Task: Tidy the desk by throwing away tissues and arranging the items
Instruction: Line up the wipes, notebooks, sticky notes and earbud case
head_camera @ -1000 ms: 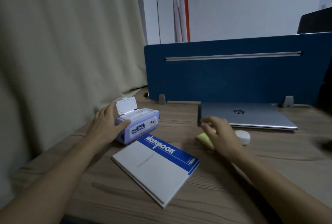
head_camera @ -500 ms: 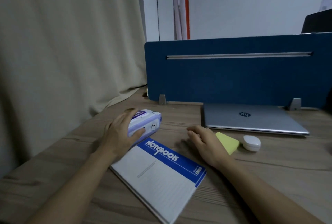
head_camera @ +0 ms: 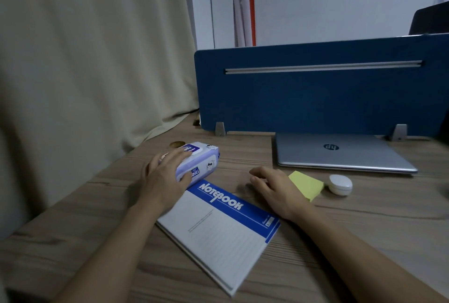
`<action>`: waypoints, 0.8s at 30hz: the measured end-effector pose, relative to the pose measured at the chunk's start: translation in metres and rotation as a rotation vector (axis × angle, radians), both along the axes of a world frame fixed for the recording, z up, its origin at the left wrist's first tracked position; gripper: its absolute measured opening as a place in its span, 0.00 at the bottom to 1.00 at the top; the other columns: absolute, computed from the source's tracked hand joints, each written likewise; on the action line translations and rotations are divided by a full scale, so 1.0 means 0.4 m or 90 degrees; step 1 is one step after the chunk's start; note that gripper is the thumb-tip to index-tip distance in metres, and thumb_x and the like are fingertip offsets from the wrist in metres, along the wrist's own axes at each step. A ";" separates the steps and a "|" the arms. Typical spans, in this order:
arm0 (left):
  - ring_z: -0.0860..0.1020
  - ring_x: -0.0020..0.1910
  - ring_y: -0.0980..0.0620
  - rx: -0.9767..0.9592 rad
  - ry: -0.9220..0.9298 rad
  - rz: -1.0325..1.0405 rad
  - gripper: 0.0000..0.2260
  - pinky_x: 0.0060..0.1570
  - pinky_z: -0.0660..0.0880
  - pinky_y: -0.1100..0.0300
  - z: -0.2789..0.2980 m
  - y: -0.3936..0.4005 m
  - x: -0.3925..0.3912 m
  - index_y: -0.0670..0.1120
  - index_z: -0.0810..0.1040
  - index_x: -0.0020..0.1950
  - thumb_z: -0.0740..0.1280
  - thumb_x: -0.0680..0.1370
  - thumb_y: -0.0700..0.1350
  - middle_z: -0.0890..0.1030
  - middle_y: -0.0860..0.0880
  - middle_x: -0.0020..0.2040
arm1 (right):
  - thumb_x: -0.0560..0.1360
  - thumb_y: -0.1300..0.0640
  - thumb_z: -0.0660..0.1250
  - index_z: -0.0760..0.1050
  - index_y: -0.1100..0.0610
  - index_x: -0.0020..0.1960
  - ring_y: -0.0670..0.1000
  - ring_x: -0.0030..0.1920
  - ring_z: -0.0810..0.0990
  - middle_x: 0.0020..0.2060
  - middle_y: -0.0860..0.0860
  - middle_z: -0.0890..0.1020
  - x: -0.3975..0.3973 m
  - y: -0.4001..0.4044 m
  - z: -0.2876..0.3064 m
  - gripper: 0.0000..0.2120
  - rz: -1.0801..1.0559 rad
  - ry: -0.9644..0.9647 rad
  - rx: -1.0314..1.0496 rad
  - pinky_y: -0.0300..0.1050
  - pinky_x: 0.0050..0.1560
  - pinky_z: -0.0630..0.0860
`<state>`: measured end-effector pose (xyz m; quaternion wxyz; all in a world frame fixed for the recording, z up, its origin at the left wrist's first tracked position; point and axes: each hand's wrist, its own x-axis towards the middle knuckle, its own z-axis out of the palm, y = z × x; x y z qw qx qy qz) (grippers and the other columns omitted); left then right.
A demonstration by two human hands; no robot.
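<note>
A purple pack of wet wipes (head_camera: pixel 201 163) lies on the wooden desk (head_camera: pixel 364 225) with its lid down. My left hand (head_camera: pixel 165 176) grips the pack from its left side, fingers over the top and thumb on the front. A white and blue notebook (head_camera: pixel 218 229) lies at an angle just in front of the pack. My right hand (head_camera: pixel 274 188) rests flat on the desk to the right of the notebook, fingers apart, holding nothing. A yellow sticky-note pad (head_camera: pixel 308 185) sits right beside it.
A closed silver laptop (head_camera: pixel 340 154) lies at the back right, under a blue divider panel (head_camera: pixel 315 91). A small white round case (head_camera: pixel 340 184) sits next to the sticky notes. A beige curtain (head_camera: pixel 85 72) hangs along the desk's left edge.
The wipes pack's lid, open a second ago, is now down. My left hand has shifted onto the top of the pack. My right hand moved left, off the sticky notes.
</note>
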<state>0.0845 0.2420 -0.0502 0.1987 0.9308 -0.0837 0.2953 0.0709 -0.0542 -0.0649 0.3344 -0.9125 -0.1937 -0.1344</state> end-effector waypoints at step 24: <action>0.59 0.76 0.39 -0.055 0.216 -0.009 0.34 0.68 0.67 0.36 0.015 -0.048 0.156 0.65 0.52 0.78 0.67 0.77 0.58 0.50 0.51 0.80 | 0.76 0.48 0.59 0.77 0.49 0.48 0.52 0.48 0.77 0.43 0.47 0.82 0.043 -0.067 0.019 0.09 -0.226 -0.281 -0.372 0.55 0.55 0.69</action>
